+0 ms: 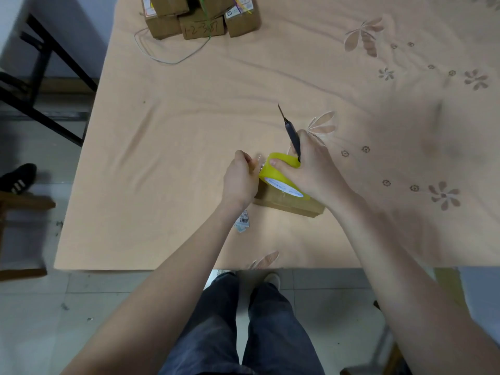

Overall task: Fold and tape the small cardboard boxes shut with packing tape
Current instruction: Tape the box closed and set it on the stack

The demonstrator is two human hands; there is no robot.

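1. At the far left, off the table, a black shoe with white stripes [18, 177] sits on the grey tiled floor beside black metal frame legs [40, 74].
2. The table wears a peach cloth with pale flower prints [162, 158]; at its far edge stands a cluster of small brown cardboard boxes [201, 18], one with handwritten digits, and a thin grey wire [167, 59] loops in front of them.
3. My left hand [239, 182] is curled, fingertips pinching what looks like the clear free end of the tape, just left of the roll.
4. Below my left wrist lies a small torn label with a barcode [242, 224].
5. The flat brown cardboard box [288, 205] I am taping lies near the table's front edge, under both hands.
6. The yellow roll of packing tape [281, 175] stands on that box.
7. My right hand [311, 169] wraps round the roll, thumb on its yellow face, and also clamps a dark slim utility knife [293, 136], blade pointing away from me.
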